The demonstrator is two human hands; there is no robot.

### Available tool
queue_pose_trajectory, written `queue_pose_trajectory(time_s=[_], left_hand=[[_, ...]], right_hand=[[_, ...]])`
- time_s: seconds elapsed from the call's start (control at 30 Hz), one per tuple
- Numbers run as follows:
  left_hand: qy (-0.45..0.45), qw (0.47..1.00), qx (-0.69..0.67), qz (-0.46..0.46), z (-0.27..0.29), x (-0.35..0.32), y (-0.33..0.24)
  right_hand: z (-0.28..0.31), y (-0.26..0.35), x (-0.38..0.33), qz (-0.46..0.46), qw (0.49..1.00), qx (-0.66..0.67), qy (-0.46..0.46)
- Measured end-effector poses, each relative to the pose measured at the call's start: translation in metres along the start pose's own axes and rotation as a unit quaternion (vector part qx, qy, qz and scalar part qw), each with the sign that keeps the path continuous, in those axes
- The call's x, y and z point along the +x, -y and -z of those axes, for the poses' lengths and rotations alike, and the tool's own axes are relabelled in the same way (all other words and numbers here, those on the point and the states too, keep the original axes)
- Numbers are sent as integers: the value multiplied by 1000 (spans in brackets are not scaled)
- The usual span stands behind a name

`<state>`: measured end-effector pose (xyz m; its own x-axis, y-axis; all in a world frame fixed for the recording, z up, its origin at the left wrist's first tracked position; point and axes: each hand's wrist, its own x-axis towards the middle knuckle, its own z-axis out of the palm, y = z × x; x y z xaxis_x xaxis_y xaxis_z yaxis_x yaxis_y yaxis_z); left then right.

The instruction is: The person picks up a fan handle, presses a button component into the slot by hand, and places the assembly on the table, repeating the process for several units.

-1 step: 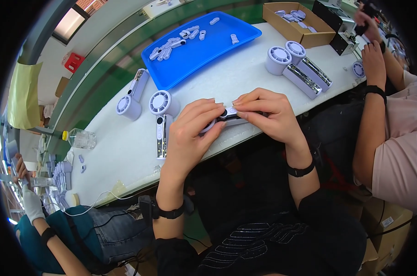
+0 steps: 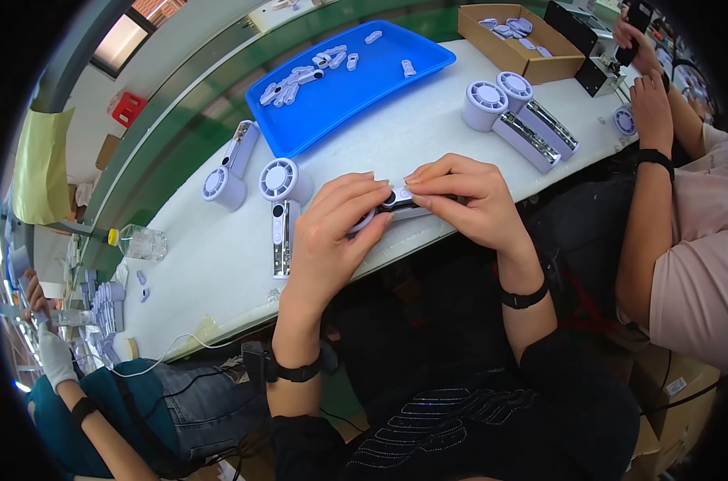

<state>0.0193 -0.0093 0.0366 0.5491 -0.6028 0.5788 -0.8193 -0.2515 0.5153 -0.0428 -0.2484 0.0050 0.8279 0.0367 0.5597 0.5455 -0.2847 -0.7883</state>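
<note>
Near the table's front edge, my left hand (image 2: pixel 332 232) curls round the head end of a pale lavender handheld fan (image 2: pixel 408 213), covering most of it. The fan's handle lies sideways. My right hand (image 2: pixel 474 200) has its thumb and fingertips closed at the handle, against a small white button panel (image 2: pixel 405 194) with a black round end. Fingertips of both hands nearly meet there. Left of my left hand lies another handheld fan (image 2: pixel 280 232), its handle open and a button panel in it. A further fan (image 2: pixel 223 186) rests beyond it.
A blue tray (image 2: pixel 340 104) holds several small button panels. Two open-handled fans (image 2: pixel 524 132) lie to the right, below a cardboard box (image 2: pixel 532 68) of lavender parts. A plastic bottle (image 2: pixel 143 242) lies at left. Co-workers sit at both sides; the right one's forearm (image 2: pixel 651 192) reaches the table.
My hands and the fan stay practically where they were. At the far right, the co-worker's hand with a dark object has shifted slightly.
</note>
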Motion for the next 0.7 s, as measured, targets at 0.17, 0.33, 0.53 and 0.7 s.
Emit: queue_pose_trajectory(time_s=[0.17,0.33,0.53,0.7], left_hand=[[0,1000,1,-7,-2,-1,3],[-1,1000,2,-6,-2,1,2],[-12,1000,-7,8,-4,1,0],[-12,1000,-11,18,-4,2,-1]], right_hand=[[-3,-2,1,34,999,-15,-21],[-1,-1,2,43,999,-28,-12],[2,4,0,28,998,-44,19],[2,6,-2,26,998,-58,13]])
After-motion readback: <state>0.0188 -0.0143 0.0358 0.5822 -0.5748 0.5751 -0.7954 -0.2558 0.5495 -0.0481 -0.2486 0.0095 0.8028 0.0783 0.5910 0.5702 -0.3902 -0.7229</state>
